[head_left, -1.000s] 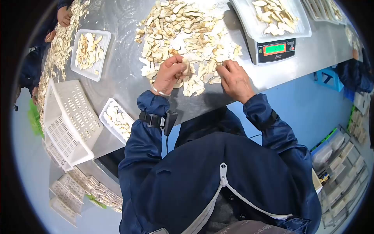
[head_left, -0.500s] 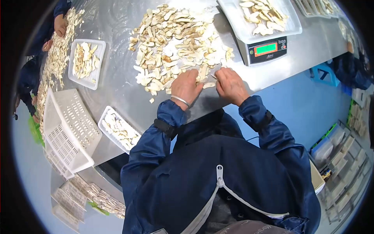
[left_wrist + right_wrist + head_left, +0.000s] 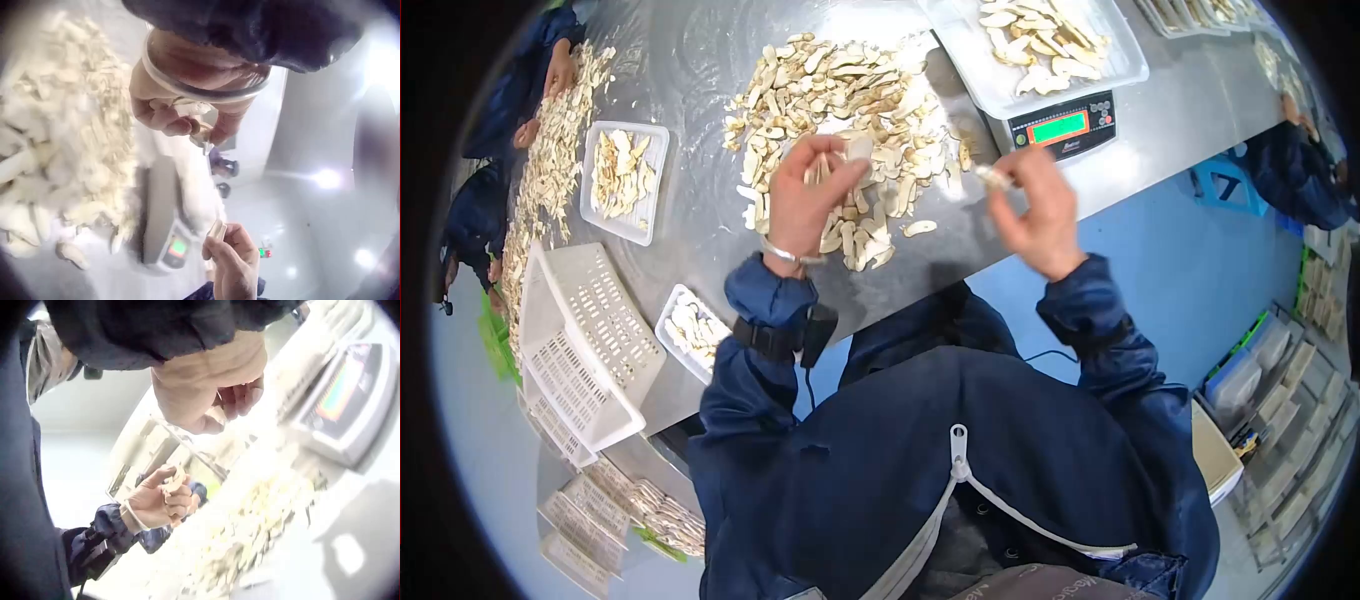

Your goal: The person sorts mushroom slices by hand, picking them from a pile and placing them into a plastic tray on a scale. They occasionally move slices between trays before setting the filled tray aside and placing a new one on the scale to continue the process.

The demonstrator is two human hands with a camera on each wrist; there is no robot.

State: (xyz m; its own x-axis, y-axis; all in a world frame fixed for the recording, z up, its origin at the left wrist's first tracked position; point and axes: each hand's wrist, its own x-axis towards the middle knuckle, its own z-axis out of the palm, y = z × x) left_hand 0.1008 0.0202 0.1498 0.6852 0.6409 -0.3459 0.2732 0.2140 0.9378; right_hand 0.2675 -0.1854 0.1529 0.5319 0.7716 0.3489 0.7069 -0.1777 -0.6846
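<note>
A broad pile of pale mushroom slices covers the table in front of me. My left hand is raised over the pile's near left part, pinching a mushroom slice between thumb and fingers. More slices lie within its curled fingers in the left wrist view. My right hand is lifted near the table's front edge, right of the pile. Its thumb and fingers pinch a pale slice, seen clearly in the left wrist view. A loose slice lies on the metal between the hands.
A scale with a lit green display bears a white tray of slices, beyond my right hand. To the left are two more slice trays and a perforated white basket. Other people's hands work at the far left.
Half a second ago both hands were down at the pile's near edge. Both have since risen, the left moving leftward and the right rightward, each holding mushroom slices.
</note>
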